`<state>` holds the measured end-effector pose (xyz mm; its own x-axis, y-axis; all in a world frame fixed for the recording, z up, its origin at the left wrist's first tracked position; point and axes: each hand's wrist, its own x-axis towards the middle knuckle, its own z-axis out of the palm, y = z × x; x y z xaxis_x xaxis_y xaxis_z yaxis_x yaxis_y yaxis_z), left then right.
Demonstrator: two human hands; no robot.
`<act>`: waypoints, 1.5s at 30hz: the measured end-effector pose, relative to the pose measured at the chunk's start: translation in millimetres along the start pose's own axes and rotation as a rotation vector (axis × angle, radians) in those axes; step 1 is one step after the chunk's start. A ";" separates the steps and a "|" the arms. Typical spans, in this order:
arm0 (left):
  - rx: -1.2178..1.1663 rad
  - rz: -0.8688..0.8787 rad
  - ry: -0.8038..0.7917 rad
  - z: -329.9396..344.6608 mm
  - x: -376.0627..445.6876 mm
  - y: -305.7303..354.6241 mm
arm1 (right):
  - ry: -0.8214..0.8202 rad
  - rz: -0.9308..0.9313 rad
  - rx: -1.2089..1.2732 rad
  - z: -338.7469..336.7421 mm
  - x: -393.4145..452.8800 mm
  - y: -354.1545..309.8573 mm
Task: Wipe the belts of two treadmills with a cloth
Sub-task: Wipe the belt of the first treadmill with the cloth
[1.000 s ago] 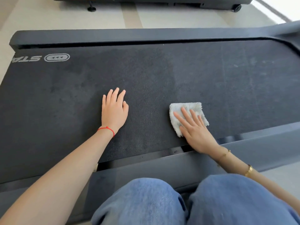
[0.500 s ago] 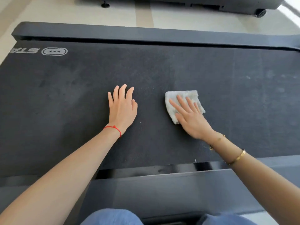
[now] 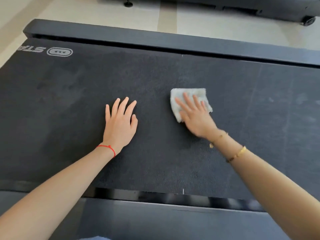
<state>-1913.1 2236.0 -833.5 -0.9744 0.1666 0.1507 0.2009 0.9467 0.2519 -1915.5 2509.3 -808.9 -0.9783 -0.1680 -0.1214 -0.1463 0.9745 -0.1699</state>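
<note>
A wide black treadmill belt (image 3: pixel 173 153) fills the head view, with a grey logo at its far left. My right hand (image 3: pixel 195 115) lies flat with straight fingers on a small folded white cloth (image 3: pixel 199 93) near the belt's middle, pressing it onto the belt. My left hand (image 3: pixel 121 122) rests flat on the bare belt to the left of the cloth, fingers spread, a red string round the wrist. Dusty pale smears show on the belt to the right (image 3: pixel 301 99).
Dark side rails run along the belt's far edge (image 3: pixel 155 38) and near edge (image 3: pixel 173 220). Beyond the far rail is pale floor (image 3: pixel 103 16), and the base of a second treadmill (image 3: pixel 259 9) with a small wheel stands at the top right.
My right hand has pushed the cloth away from me, from near the front rail toward the belt's middle. My left hand has stayed flat on the belt. My knees have dropped out of view.
</note>
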 end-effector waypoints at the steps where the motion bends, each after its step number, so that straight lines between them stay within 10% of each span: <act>1: 0.012 -0.002 0.002 -0.6 -0.5 1.4 | 0.008 0.084 0.038 -4.4 13.2 5.6; 11: 0.000 -0.020 -0.013 -7.3 -2.8 5.1 | -0.038 -0.307 0.056 15.8 -37.6 -29.1; 19: -0.014 -0.050 0.099 -6.0 17.6 10.7 | 0.017 0.115 0.117 -4.9 71.6 11.4; 27: 0.001 -0.001 0.037 7.3 42.6 15.4 | 0.054 -0.183 0.066 14.3 48.5 -7.0; 35: -0.008 -0.035 0.051 13.7 42.2 17.0 | -0.010 0.243 0.102 -23.2 153.3 41.4; 45: 0.002 -0.041 0.036 12.1 42.0 16.9 | 0.043 -0.157 -0.005 -3.4 129.2 18.4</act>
<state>-1951.8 2262.3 -834.6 -0.9776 0.1174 0.1747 0.1602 0.9532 0.2563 -2045.1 2506.1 -824.4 -0.9489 -0.3114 -0.0515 -0.2981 0.9377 -0.1783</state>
